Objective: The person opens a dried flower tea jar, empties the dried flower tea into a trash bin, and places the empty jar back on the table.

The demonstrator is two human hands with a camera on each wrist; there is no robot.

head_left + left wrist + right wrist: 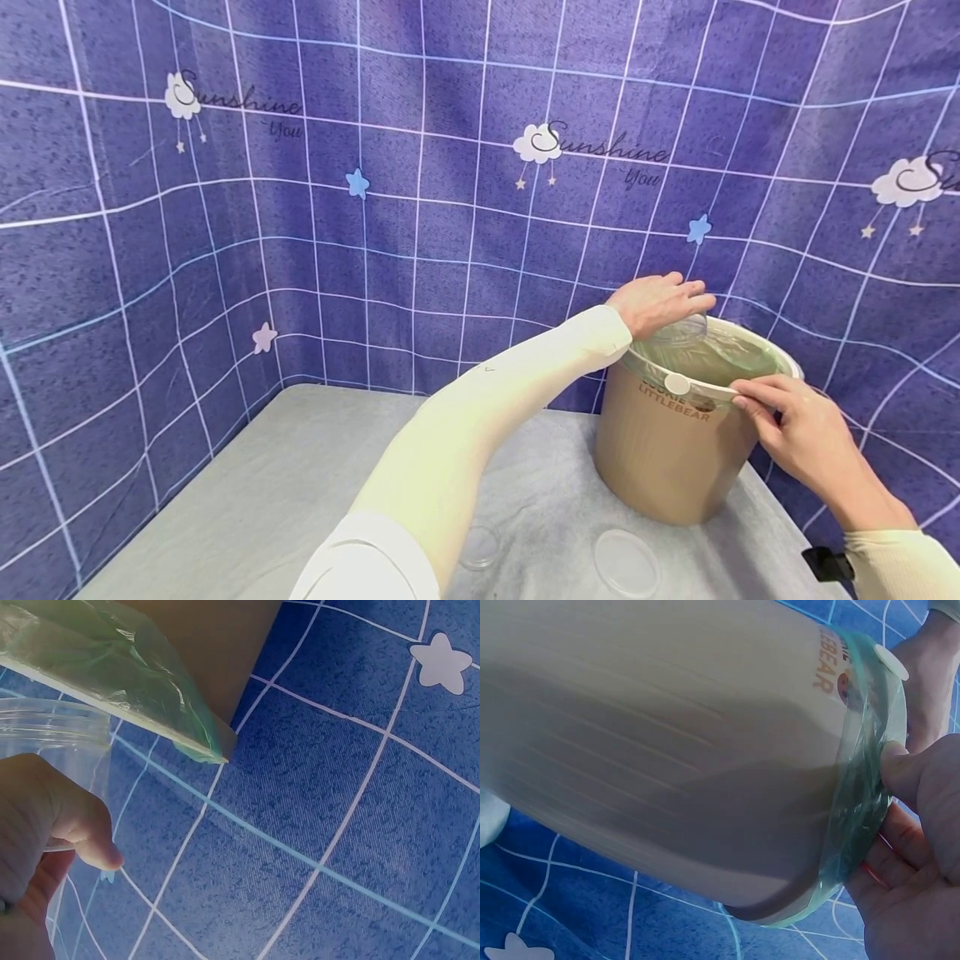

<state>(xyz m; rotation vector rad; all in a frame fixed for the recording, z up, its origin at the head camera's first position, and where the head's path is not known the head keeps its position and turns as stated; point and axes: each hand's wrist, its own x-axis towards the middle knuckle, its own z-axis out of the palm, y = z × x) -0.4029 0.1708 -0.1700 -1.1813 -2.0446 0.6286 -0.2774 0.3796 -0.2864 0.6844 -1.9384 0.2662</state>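
Note:
A tan trash bin (pixel 667 458) printed "LITTLEBEAR" stands at the right of the grey table, with a thin green bag (pixel 855 817) lining it and folded over its rim. At the bin's mouth my left hand (pixel 662 304) grips a clear plastic jar (pixel 686 331). The left wrist view shows the jar's threaded neck (pixel 52 727) facing the bin, with my thumb and fingers round its body. On the near right side, my right hand (pixel 813 429) pinches the bin's rim and the bag between thumb and fingers. The inside of the bin is mostly hidden.
Two clear round lids (pixel 628 562) (pixel 480 547) lie on the grey tabletop (pixel 330 450) in front of the bin. A blue checked curtain (pixel 420 208) hangs close behind the table and along both sides.

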